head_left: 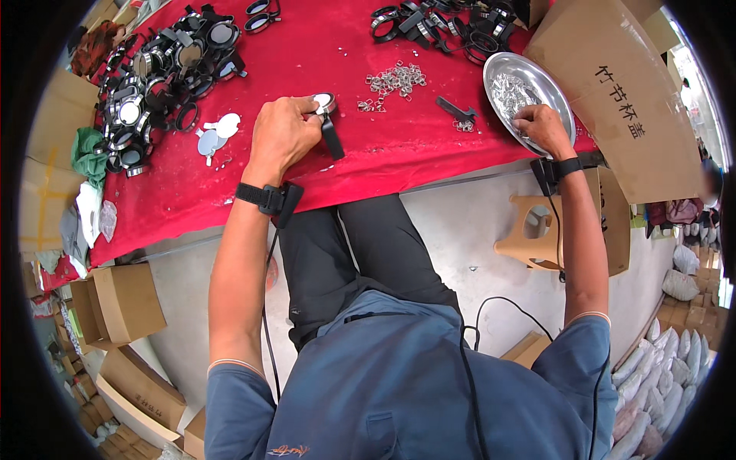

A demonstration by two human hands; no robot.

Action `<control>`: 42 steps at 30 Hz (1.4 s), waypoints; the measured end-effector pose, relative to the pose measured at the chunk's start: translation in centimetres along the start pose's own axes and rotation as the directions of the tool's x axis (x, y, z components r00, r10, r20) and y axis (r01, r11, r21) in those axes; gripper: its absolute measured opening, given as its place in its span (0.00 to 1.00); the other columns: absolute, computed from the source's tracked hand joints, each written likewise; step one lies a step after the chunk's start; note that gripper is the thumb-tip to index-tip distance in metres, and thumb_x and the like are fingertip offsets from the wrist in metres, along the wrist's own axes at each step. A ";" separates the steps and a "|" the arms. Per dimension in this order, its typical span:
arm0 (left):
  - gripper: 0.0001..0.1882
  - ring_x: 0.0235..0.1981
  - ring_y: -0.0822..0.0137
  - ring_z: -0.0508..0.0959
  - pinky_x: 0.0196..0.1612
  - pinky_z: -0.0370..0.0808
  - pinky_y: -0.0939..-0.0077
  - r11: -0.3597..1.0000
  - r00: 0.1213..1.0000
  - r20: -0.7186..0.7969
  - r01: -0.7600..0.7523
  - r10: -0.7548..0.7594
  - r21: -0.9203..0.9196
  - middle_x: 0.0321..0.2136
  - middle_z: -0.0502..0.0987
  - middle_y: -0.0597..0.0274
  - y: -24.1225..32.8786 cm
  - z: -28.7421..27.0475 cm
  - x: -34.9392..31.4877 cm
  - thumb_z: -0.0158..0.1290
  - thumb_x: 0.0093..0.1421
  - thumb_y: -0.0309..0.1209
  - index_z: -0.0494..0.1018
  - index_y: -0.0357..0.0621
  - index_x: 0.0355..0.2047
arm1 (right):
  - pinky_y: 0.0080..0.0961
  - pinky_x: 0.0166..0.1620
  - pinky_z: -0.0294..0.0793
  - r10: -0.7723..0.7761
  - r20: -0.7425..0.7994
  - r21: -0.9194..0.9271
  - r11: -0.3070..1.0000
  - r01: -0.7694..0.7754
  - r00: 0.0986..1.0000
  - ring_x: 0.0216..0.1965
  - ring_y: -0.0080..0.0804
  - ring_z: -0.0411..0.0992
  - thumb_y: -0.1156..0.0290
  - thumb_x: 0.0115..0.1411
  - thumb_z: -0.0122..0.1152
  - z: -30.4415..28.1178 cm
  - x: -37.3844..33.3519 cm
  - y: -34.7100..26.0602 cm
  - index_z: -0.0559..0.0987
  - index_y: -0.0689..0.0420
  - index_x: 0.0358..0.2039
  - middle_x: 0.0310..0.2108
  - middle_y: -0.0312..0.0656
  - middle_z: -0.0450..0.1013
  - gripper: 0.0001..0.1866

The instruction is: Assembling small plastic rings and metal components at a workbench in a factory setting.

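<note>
My left hand (285,132) is closed on the edge of a round, silver-rimmed lid (325,100) with a black strap that hangs toward the table's front edge. Over at the right, my right hand (546,129) reaches into a shallow oval metal bowl (563,100) of small shiny metal pieces (512,93). Its fingertips are pressed together among them; what they hold is too small to make out. Between the hands lies a loose pile of small metal buckles (397,80). A black strap piece (454,109) rests beside the bowl, next to a few more metal bits.
A big heap of black-strapped lids (157,84) covers the table's left, with another heap (452,27) at the back. Pale discs (218,136) lie left of my left hand. A tall cardboard box (613,92) stands beside the bowl, and a tan stool (529,230) sits below the table.
</note>
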State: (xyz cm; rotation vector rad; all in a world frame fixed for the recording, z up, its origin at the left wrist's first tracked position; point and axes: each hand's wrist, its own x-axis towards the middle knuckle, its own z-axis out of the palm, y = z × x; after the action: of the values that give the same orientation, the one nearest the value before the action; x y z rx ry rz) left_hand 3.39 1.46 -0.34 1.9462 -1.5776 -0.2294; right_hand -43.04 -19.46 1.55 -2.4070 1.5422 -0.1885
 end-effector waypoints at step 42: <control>0.18 0.41 0.38 0.87 0.49 0.83 0.53 0.998 0.996 0.071 0.048 -0.052 0.051 0.41 0.86 0.37 1.1 -0.3 0.1 0.60 0.60 0.29 0.88 0.42 0.50 | 0.15 0.31 0.76 -0.021 0.175 0.970 0.173 -0.169 0.984 0.33 0.18 0.79 0.63 0.80 0.61 2.5 -3.0 -12.1 0.80 0.57 0.46 0.40 0.36 0.81 0.10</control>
State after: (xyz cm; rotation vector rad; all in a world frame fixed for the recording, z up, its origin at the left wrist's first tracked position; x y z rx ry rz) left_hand 2.68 1.38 0.52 2.0379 -1.5953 -0.2873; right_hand -33.14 -11.60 2.95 -1.1780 0.8858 -0.7251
